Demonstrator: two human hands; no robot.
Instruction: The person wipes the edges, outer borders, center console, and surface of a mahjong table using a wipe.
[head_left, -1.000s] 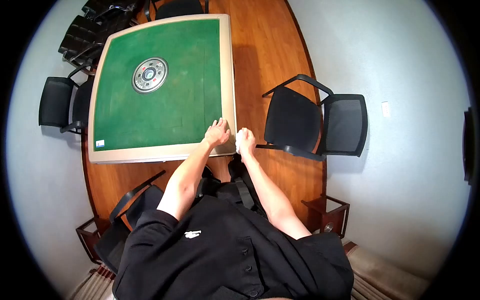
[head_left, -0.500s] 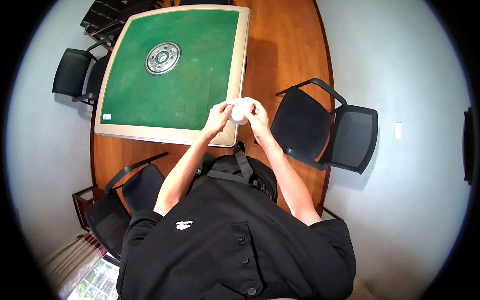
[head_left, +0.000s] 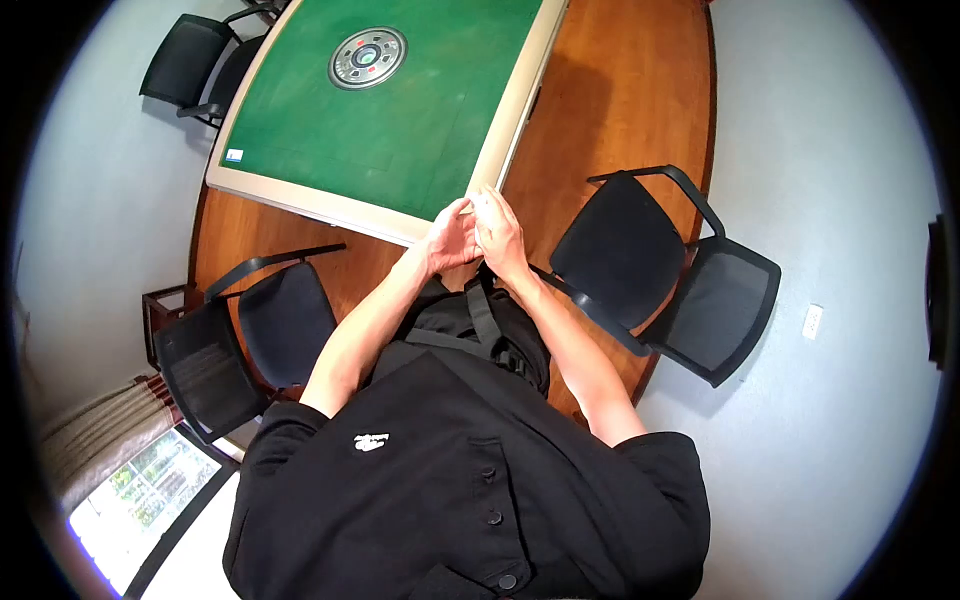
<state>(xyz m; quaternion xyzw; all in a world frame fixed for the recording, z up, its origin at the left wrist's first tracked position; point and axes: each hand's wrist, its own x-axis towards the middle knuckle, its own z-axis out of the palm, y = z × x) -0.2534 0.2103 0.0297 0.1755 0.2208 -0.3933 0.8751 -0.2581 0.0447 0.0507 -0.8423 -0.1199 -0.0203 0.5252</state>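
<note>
Step (judged): gathering or refolding white wad (head_left: 480, 204), perhaps cloth, mostly hidden | right hand (head_left: 500, 233) closed over it; left hand (head_left: 453, 242) cupped open | between hands, at near corner of tabletop (head_left: 400, 145) | next move calls for: steady two-handed control

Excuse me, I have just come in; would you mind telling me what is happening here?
A person has the left hand and right hand together by a corner of a green-topped table. White material shows between them, mostly hidden, so what it is remains unclear. A black chair stands at the person's right.
</note>
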